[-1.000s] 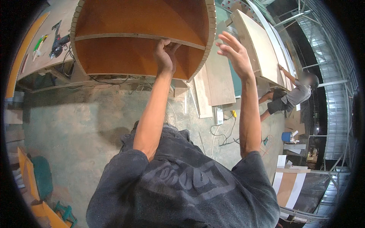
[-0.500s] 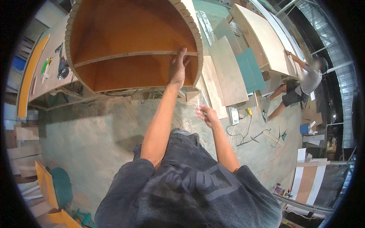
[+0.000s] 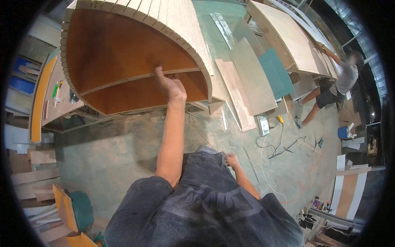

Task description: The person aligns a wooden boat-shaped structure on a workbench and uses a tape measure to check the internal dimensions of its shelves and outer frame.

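Shelf board (image 3: 135, 78) inside slat-sided cabinet (image 3: 164, 10) is gripped at its front edge by the left hand (image 3: 172, 86), thumb above, fingers partly hidden below. Right hand (image 3: 232, 161) is held low by the waist, next to the dark shirt (image 3: 205, 210); its fingers are partly hidden. Cabinet interior is finished in orange-brown. Plywood panel (image 3: 253, 76) and teal panel (image 3: 276, 70) are placed right of the cabinet. Co-worker (image 3: 345, 80) is seen beside plywood-topped bench (image 3: 298, 39). Blue bucket (image 3: 342, 132) is set below, near the co-worker.
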`<move>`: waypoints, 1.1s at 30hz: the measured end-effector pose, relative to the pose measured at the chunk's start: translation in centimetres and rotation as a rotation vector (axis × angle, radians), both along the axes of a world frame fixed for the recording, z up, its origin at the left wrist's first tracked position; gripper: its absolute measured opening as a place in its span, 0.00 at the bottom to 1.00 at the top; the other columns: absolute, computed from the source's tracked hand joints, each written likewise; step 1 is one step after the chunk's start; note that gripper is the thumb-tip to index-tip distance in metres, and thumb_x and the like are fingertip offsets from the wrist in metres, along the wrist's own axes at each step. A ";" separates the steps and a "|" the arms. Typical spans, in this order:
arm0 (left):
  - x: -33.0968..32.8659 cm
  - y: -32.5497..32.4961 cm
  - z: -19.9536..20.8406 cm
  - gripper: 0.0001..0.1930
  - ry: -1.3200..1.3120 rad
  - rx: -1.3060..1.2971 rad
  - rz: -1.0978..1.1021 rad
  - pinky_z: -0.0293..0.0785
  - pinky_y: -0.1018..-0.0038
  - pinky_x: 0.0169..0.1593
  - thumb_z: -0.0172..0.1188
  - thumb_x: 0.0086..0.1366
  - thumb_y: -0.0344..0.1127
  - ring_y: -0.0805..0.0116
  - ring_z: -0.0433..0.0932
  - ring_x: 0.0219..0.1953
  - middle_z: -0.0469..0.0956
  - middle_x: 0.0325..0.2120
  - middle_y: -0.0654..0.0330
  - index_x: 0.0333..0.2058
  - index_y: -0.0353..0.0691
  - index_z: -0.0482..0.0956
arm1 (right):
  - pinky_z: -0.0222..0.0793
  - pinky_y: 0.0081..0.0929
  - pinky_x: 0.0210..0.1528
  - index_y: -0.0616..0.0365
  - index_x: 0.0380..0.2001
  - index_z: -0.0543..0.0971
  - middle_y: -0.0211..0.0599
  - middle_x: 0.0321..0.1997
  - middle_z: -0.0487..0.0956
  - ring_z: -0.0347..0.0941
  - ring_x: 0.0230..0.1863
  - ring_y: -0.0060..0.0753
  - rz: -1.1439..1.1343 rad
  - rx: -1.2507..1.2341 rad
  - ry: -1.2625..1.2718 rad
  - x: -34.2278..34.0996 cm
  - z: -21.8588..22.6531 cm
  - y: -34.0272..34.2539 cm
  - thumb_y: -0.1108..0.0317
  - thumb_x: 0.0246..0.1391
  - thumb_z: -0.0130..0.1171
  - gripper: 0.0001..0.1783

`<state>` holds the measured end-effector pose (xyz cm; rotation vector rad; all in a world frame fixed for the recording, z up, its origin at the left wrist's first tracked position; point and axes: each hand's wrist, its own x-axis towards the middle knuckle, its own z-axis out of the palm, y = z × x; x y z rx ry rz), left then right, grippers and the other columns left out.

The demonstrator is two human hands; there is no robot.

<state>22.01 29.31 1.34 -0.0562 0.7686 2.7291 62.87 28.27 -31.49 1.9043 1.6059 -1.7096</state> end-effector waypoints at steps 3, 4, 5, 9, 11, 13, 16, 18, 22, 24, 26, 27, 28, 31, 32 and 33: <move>-1.0 -0.8 1.5 0.20 0.020 -0.049 0.037 0.72 0.67 0.59 0.52 0.73 0.41 0.65 0.75 0.55 0.75 0.53 0.58 0.58 0.37 0.70 | 0.76 0.29 0.29 0.59 0.39 0.85 0.33 0.33 0.83 0.78 0.32 0.25 -0.009 0.075 0.062 -1.1 0.8 2.0 0.62 0.58 0.60 0.13; -1.0 -0.9 1.6 0.20 0.026 -0.039 0.035 0.72 0.67 0.60 0.51 0.74 0.40 0.65 0.75 0.56 0.75 0.53 0.58 0.59 0.37 0.70 | 0.77 0.29 0.29 0.59 0.41 0.85 0.33 0.34 0.83 0.79 0.33 0.26 0.005 0.120 0.078 -2.0 0.9 3.1 0.61 0.58 0.61 0.14; -1.1 -0.8 1.6 0.19 0.037 -0.025 0.032 0.72 0.67 0.61 0.50 0.74 0.39 0.65 0.74 0.56 0.75 0.54 0.58 0.59 0.37 0.70 | 0.77 0.28 0.30 0.60 0.43 0.84 0.35 0.36 0.83 0.79 0.33 0.27 0.018 0.239 0.168 -3.8 1.4 4.3 0.60 0.58 0.62 0.16; -1.9 -0.9 1.0 0.19 0.058 0.088 0.024 0.72 0.67 0.64 0.47 0.76 0.36 0.64 0.73 0.59 0.75 0.57 0.57 0.61 0.36 0.69 | 0.70 0.38 0.62 0.64 0.60 0.73 0.54 0.59 0.78 0.74 0.61 0.47 0.182 0.641 0.453 -15.4 11.8 8.3 0.54 0.53 0.69 0.36; -2.3 -1.0 1.3 0.19 0.053 0.169 -0.016 0.72 0.66 0.64 0.47 0.77 0.37 0.64 0.73 0.60 0.74 0.58 0.57 0.61 0.35 0.68 | 0.61 0.39 0.70 0.63 0.70 0.61 0.57 0.69 0.70 0.65 0.71 0.50 0.249 0.724 0.548 -20.6 17.2 9.1 0.52 0.54 0.71 0.48; -2.2 -0.3 2.5 0.19 0.012 0.211 -0.042 0.71 0.66 0.65 0.47 0.77 0.37 0.64 0.73 0.60 0.74 0.58 0.57 0.61 0.34 0.68 | 0.59 0.40 0.71 0.60 0.74 0.54 0.59 0.71 0.67 0.62 0.72 0.54 0.337 0.875 0.591 -24.6 19.8 10.4 0.55 0.55 0.70 0.52; -2.3 0.7 4.1 0.18 0.021 0.254 -0.060 0.71 0.65 0.66 0.48 0.77 0.37 0.63 0.73 0.61 0.74 0.58 0.57 0.60 0.33 0.70 | 0.64 0.46 0.66 0.54 0.76 0.51 0.65 0.64 0.72 0.68 0.67 0.60 0.423 1.120 0.628 -28.0 20.6 13.1 0.62 0.59 0.66 0.48; -3.6 1.6 4.1 0.17 0.197 0.361 -0.082 0.70 0.65 0.65 0.50 0.76 0.36 0.63 0.73 0.60 0.75 0.57 0.57 0.58 0.34 0.71 | 0.69 0.50 0.57 0.50 0.75 0.53 0.67 0.53 0.76 0.74 0.56 0.65 0.403 1.070 0.586 -29.4 21.7 14.1 0.67 0.58 0.63 0.46; -7.6 5.6 7.3 0.17 0.005 0.227 -0.035 0.71 0.65 0.64 0.52 0.75 0.36 0.62 0.74 0.58 0.75 0.55 0.57 0.57 0.34 0.71 | 0.73 0.55 0.42 0.49 0.73 0.59 0.66 0.34 0.80 0.78 0.38 0.70 0.423 1.070 0.410 -31.7 25.8 16.5 0.72 0.53 0.60 0.44; -10.6 7.3 9.2 0.18 0.123 0.138 -0.065 0.72 0.65 0.62 0.52 0.76 0.41 0.62 0.76 0.56 0.76 0.55 0.56 0.57 0.35 0.72 | 0.73 0.55 0.42 0.50 0.73 0.61 0.66 0.35 0.80 0.78 0.38 0.69 0.425 1.097 0.427 -33.1 29.9 16.7 0.72 0.52 0.59 0.43; -12.4 9.0 11.8 0.21 0.160 0.067 -0.100 0.69 0.59 0.63 0.54 0.75 0.46 0.63 0.73 0.57 0.74 0.54 0.57 0.56 0.34 0.70 | 0.74 0.54 0.42 0.51 0.72 0.62 0.66 0.37 0.80 0.79 0.39 0.68 0.401 1.145 0.470 -34.7 32.2 18.3 0.72 0.52 0.58 0.42; -13.2 9.3 13.0 0.22 0.210 0.043 -0.166 0.68 0.57 0.63 0.54 0.75 0.46 0.63 0.72 0.57 0.73 0.54 0.57 0.56 0.34 0.70 | 0.74 0.54 0.42 0.52 0.72 0.63 0.66 0.38 0.81 0.79 0.39 0.67 0.379 1.170 0.503 -35.4 32.6 19.2 0.72 0.52 0.58 0.41; -14.3 9.6 14.1 0.22 0.261 0.018 -0.227 0.68 0.55 0.63 0.55 0.75 0.46 0.63 0.72 0.57 0.72 0.54 0.58 0.56 0.34 0.70 | 0.74 0.53 0.43 0.52 0.71 0.63 0.66 0.39 0.81 0.79 0.40 0.66 0.362 1.193 0.539 -36.3 33.1 20.1 0.72 0.52 0.58 0.41; -19.0 9.3 16.4 0.24 0.415 -0.300 -0.402 0.68 0.52 0.63 0.54 0.75 0.51 0.61 0.71 0.55 0.72 0.52 0.55 0.55 0.35 0.70 | 0.75 0.51 0.44 0.55 0.70 0.64 0.65 0.42 0.81 0.80 0.41 0.65 0.282 1.214 0.755 -39.5 36.2 21.5 0.71 0.53 0.60 0.39; -20.5 9.0 17.2 0.24 0.445 -0.429 -0.440 0.68 0.53 0.63 0.54 0.75 0.52 0.61 0.72 0.55 0.72 0.51 0.54 0.55 0.36 0.70 | 0.75 0.48 0.47 0.56 0.69 0.66 0.64 0.44 0.81 0.80 0.44 0.63 0.283 1.215 0.738 -40.4 37.7 22.0 0.71 0.55 0.59 0.36; -22.5 8.2 17.2 0.29 0.619 -0.581 -0.492 0.69 0.56 0.64 0.53 0.75 0.54 0.56 0.72 0.59 0.72 0.55 0.49 0.59 0.32 0.69 | 0.75 0.45 0.50 0.57 0.67 0.67 0.62 0.46 0.82 0.80 0.48 0.60 0.282 1.212 0.715 -41.0 38.8 22.6 0.71 0.56 0.58 0.34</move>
